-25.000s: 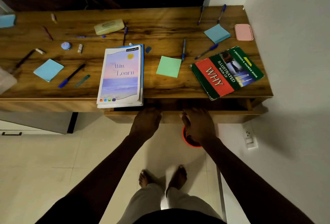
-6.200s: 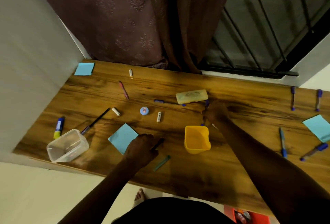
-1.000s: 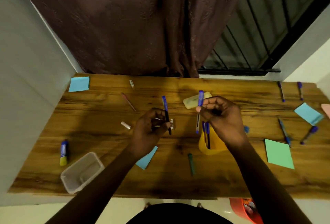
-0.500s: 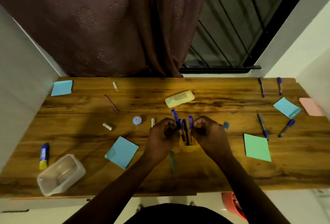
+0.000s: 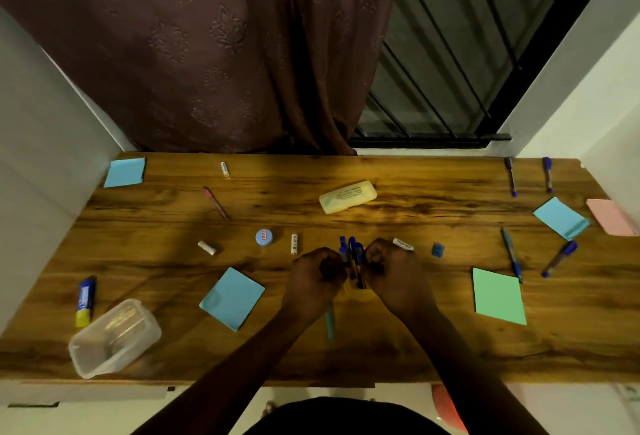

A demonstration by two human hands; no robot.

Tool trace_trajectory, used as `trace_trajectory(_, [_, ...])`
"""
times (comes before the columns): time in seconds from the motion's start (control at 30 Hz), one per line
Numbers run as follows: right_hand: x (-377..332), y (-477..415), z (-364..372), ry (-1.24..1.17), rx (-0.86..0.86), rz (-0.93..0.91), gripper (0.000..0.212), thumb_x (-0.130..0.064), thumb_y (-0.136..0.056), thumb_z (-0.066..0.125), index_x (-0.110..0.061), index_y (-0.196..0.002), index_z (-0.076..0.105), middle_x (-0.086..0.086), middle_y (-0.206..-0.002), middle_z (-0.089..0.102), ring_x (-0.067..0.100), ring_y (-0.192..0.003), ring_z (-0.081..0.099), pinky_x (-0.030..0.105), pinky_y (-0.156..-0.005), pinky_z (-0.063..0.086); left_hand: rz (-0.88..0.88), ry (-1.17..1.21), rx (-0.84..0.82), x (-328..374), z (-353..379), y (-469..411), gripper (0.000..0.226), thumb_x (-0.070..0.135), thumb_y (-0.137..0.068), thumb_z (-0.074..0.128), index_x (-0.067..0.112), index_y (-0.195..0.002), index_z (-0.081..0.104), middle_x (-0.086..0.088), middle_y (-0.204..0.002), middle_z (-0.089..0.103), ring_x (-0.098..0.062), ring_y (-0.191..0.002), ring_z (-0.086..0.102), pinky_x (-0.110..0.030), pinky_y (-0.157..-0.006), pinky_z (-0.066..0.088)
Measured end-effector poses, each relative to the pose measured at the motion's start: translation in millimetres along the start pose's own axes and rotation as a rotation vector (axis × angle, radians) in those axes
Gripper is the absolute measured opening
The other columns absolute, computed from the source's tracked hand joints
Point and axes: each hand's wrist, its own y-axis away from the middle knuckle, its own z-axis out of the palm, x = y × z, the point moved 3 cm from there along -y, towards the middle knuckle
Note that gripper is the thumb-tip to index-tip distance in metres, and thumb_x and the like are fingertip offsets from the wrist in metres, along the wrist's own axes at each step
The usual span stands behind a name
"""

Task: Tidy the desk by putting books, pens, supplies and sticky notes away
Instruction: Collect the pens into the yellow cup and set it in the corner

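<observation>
A yellow cup (image 5: 358, 292) stands mid-desk, mostly hidden between my hands, with several blue pens (image 5: 350, 249) standing in it. My left hand (image 5: 316, 277) and my right hand (image 5: 396, 273) flank the cup, fingers curled in at the pens just above its rim. A teal pen (image 5: 330, 326) lies on the desk under my left wrist. More blue pens lie to the right (image 5: 512, 254) (image 5: 559, 259) and at the far right corner (image 5: 510, 176) (image 5: 547, 174). Sticky pads lie about: blue (image 5: 232, 297), green (image 5: 498, 296), blue (image 5: 561, 218), blue (image 5: 125, 172), pink (image 5: 611, 217).
A clear plastic tub (image 5: 114, 337) and a glue stick (image 5: 85, 301) sit front left. A yellow pencil case (image 5: 347, 196), pink pencil (image 5: 216, 203), round blue tin (image 5: 264, 237), white eraser (image 5: 403, 244) and blue sharpener (image 5: 437, 249) lie on the wooden desk (image 5: 433, 348). Walls close both ends.
A second ago each hand held a pen above the cup. Both hands have come down and together, and the pens now stand in the cup. The view has shifted slightly.
</observation>
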Motion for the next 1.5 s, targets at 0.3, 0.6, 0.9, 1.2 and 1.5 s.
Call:
trace_trajectory(0.3, [3,0,-1,0.009,0.013,0.052,0.013,-0.009,-0.086,0.075,-0.021,-0.09,0.07,-0.015,-0.082,0.07,-0.012,-0.083,0.064,0.008,-0.062,0.047,0.013,-0.005,0.03,-20,-37,-9,0.021,0.006,-0.087,0.073,0.023,-0.099,0.075,0.01,-0.093,0.076,-0.003,-0.087,0.071,-0.024,-0.076,0.059])
trace_trajectory(0.6, [-20,15,-9,-0.053,0.181,-0.082,0.014,-0.005,-0.087,0.076,-0.016,-0.085,0.07,-0.022,-0.076,0.067,-0.009,-0.074,0.068,0.012,-0.058,0.05,0.125,-0.391,0.176,-57,-160,-67,0.022,0.006,-0.096,0.062,0.015,-0.114,0.069,0.0,-0.108,0.07,-0.012,-0.094,0.065,-0.021,-0.081,0.051])
trace_trajectory(0.9, [-37,36,3,-0.085,0.251,-0.039,0.005,-0.015,-0.091,0.073,-0.02,-0.09,0.072,-0.017,-0.074,0.073,0.003,-0.062,0.069,0.024,-0.054,0.052,0.318,-1.057,-0.151,-108,-220,-145,0.06,-0.005,-0.081,0.072,0.008,-0.138,0.06,-0.018,-0.146,0.054,-0.04,-0.135,0.05,-0.05,-0.111,0.042])
trace_trajectory(1.2, [-45,46,12,-0.062,0.298,0.05,0.009,-0.02,-0.093,0.07,-0.029,-0.091,0.07,-0.013,-0.078,0.072,0.013,-0.063,0.066,0.033,-0.055,0.051,0.335,-1.086,-0.209,-118,-223,-153,0.031,0.004,-0.09,0.064,0.008,-0.12,0.071,-0.016,-0.126,0.067,-0.037,-0.118,0.06,-0.045,-0.102,0.048])
trace_trajectory(1.5, [-53,47,2,-0.127,0.331,0.081,0.006,-0.015,-0.094,0.072,-0.02,-0.09,0.072,-0.02,-0.082,0.072,0.0,-0.066,0.068,0.007,-0.056,0.042,0.462,-0.986,-0.122,-75,-206,-151,0.031,0.008,-0.095,0.06,0.011,-0.125,0.065,-0.015,-0.122,0.067,-0.036,-0.101,0.066,-0.043,-0.083,0.056])
